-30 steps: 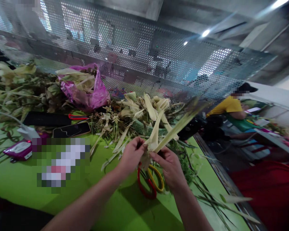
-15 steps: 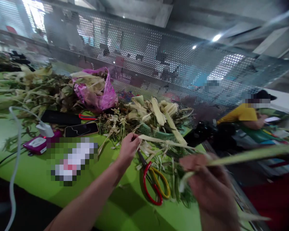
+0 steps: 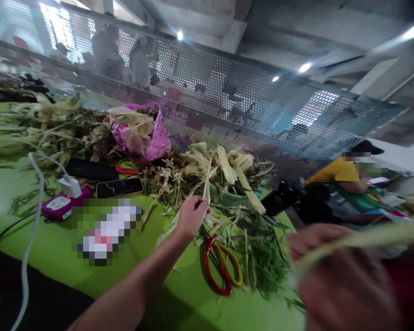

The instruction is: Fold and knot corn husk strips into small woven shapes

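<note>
My left hand (image 3: pixel 191 218) is closed in a pinch on a narrow, pale corn husk strip (image 3: pixel 208 187) that points upward from the fingers. At the right, close to the camera, my right hand (image 3: pixel 348 280) is blurred by motion. It grips a longer pale green corn husk (image 3: pixel 369 241), which stretches out to the right edge of the view. Below my left hand lie scissors (image 3: pixel 223 266) with one red and one yellow handle, their blades partly covered by husk scraps. Behind them, a green basket (image 3: pixel 227 196) carries a heap of dried husks (image 3: pixel 226 165).
A pink plastic bag (image 3: pixel 141 142) of husks stands against the perforated metal screen (image 3: pixel 200 82). On the green table (image 3: pixel 179 294) are a phone (image 3: pixel 120 187), a purple power strip (image 3: pixel 64 204) with a white cable, and green shreds (image 3: pixel 267 262). A person in yellow (image 3: pixel 334 170) sits at right.
My right hand has moved right and nearer the camera with its husk. The strip that ran from my left hand toward the right hand now points up from my left fingers.
</note>
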The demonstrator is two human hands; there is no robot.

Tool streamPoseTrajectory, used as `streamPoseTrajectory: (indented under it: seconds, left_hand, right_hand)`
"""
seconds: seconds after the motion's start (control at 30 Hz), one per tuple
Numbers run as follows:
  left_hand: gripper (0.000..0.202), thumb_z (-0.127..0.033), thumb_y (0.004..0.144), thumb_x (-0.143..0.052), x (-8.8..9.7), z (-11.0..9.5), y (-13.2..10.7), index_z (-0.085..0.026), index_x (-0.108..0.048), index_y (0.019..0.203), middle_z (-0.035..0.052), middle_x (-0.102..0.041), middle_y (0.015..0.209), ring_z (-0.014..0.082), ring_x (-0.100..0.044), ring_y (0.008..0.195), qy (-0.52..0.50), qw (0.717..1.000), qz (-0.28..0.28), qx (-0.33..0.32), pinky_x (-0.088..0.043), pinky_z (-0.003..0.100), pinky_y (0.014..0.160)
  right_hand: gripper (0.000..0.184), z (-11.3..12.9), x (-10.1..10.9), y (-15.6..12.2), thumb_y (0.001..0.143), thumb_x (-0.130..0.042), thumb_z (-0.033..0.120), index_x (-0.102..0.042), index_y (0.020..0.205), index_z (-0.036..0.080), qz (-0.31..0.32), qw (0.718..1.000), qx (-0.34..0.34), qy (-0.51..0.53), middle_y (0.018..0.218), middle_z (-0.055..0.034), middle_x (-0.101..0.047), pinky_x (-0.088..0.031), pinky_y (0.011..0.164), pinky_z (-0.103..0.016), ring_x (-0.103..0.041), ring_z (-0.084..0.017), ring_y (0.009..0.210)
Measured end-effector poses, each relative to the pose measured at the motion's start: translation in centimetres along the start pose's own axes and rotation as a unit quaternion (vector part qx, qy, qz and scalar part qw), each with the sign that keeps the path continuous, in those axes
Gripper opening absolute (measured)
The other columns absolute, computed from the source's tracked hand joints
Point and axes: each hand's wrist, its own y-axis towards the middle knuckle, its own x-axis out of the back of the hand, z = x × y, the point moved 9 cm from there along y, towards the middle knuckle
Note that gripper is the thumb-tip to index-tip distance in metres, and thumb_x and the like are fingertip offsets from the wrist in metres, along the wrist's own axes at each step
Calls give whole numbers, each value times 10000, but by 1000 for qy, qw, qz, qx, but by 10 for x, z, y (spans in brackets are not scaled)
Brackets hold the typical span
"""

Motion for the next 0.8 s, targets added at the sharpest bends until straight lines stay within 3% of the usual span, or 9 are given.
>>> streamPoseTrajectory:
  seconds: [0.07,0.13,0.23,0.33,0.47,0.63,0.8]
  left_hand:
    - [222,-324,810,-523,-2,-5,-3,-161,-590,677,-24,-525,603,103,-442,566,33,998,-5,-46,-320,222,537]
    - [196,-304,810,-540,-5,-12,-7,-161,-609,697,-12,-544,653,115,-473,622,43,995,-5,-93,-354,227,581]
    - [131,-253,794,-564,-13,-16,-13,-160,-640,743,18,-600,748,138,-540,710,12,992,25,-119,-413,242,659]
    - [133,-165,774,-541,-22,-14,-16,-165,-670,807,39,-642,816,153,-582,758,10,993,60,-105,-445,262,715]
    - [255,-81,755,-479,-28,-19,-18,-178,-696,848,48,-662,870,163,-595,836,43,988,90,-119,-446,280,796]
    - [241,-133,799,-478,-28,-22,-20,-177,-698,886,59,-652,901,171,-592,852,52,986,106,-116,-443,288,805]
    - [209,-229,844,-489,-30,-33,-25,-189,-694,830,59,-646,879,180,-581,846,46,981,126,-137,-436,275,776]
  right_hand:
    - [190,-31,-46,1,694,-784,330,-708,854,259,29,992,-98,75,770,-22,-636,-479,594,-276,-583,-134,648]
    - [200,-58,-83,-3,672,-795,300,-728,849,237,63,984,-147,80,789,-23,-666,-501,645,-291,-611,-157,700]
    - [281,-89,-105,-8,721,-750,315,-712,982,217,101,979,-170,41,892,-36,-710,-503,764,-330,-639,-200,809]
    - [298,-100,-100,-8,774,-691,345,-685,1029,191,110,984,-138,-15,958,-54,-709,-485,826,-351,-636,-221,870]
    - [287,-95,-92,-4,808,-639,359,-658,1019,165,109,985,-88,-104,935,-71,-697,-485,781,-341,-624,-223,837]
    - [251,-88,-88,-2,822,-614,351,-614,1009,184,83,980,-50,-171,834,-44,-668,-485,691,-297,-603,-195,754]
    - [205,-86,-80,-1,820,-603,326,-561,981,204,45,982,-53,-175,810,-30,-656,-497,670,-299,-612,-189,726]
